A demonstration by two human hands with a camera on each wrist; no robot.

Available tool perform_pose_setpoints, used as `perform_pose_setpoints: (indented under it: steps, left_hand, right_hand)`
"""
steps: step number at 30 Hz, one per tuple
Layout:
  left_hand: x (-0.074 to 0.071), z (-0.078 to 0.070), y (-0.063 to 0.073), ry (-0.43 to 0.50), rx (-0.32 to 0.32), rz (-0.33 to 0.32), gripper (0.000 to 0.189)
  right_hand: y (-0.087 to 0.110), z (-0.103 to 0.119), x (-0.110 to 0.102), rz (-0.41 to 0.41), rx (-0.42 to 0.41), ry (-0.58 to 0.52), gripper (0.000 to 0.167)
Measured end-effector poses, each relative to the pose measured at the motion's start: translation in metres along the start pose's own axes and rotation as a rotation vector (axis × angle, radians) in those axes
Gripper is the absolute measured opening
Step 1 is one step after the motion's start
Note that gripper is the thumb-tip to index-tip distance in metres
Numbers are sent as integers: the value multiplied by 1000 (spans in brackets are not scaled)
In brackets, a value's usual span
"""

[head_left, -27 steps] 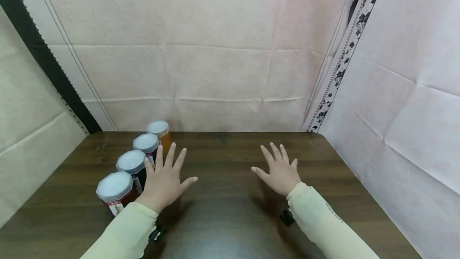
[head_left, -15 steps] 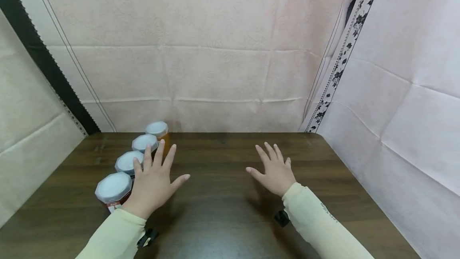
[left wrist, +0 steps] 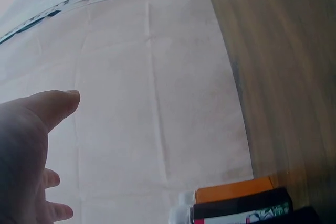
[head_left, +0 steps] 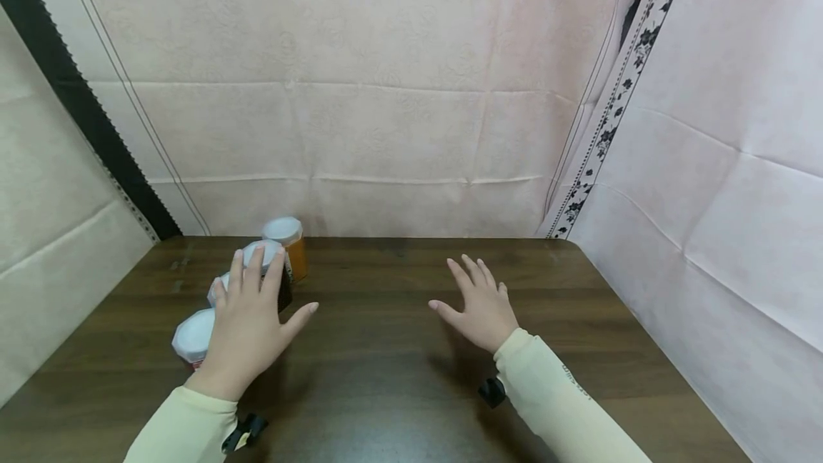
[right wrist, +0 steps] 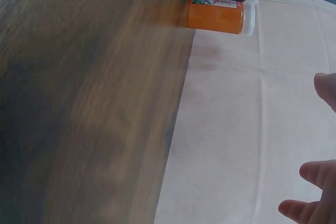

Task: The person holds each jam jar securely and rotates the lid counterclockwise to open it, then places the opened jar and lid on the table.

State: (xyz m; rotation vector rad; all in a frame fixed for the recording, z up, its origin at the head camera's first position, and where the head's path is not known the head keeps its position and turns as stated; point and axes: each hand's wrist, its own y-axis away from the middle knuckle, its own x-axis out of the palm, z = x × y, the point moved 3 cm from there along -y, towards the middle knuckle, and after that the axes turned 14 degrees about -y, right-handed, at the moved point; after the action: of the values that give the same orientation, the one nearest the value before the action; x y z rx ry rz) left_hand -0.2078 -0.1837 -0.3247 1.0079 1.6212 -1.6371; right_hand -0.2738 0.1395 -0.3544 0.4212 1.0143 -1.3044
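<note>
Several white-lidded jars stand in a slanting row on the left of the table. The farthest is an orange jar [head_left: 296, 257], which also shows in the right wrist view as an orange jar [right wrist: 216, 17]. In front of it is a dark jar [head_left: 286, 293] with a printed label. My left hand [head_left: 247, 327] hovers over the row, fingers spread, overlapping the middle jars and part of the nearest jar [head_left: 193, 334]. It holds nothing. To the right, my right hand [head_left: 479, 309] hangs over the table with fingers spread and nothing in it.
The brown wooden table [head_left: 386, 363] has its far edge against a pale cloth backdrop [head_left: 386, 127]. More cloth walls [head_left: 739, 163] rise at both sides. Black wrist devices [head_left: 492, 391] sit under the pale yellow sleeves [head_left: 559, 391].
My left hand has moved left, from beside the jars to over them, hiding more of the row. My right hand has drifted slightly left. The jars stand where they were.
</note>
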Motion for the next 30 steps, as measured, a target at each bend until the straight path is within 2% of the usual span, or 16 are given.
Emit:
perform_pose_setpoints:
  steps: [5,13,30]
  left_hand:
    - [-6,8,2,3,-25,-66,91]
    - [-9,23,9,17,-61,-120,89]
    - [-8,56,23,96,-186,-126,92]
  right_hand:
    - [0,4,3,-9,-19,-23,83]
    - [0,12,7,-7,-30,-74,82]
    - [-4,25,20,-15,-42,-164,81]
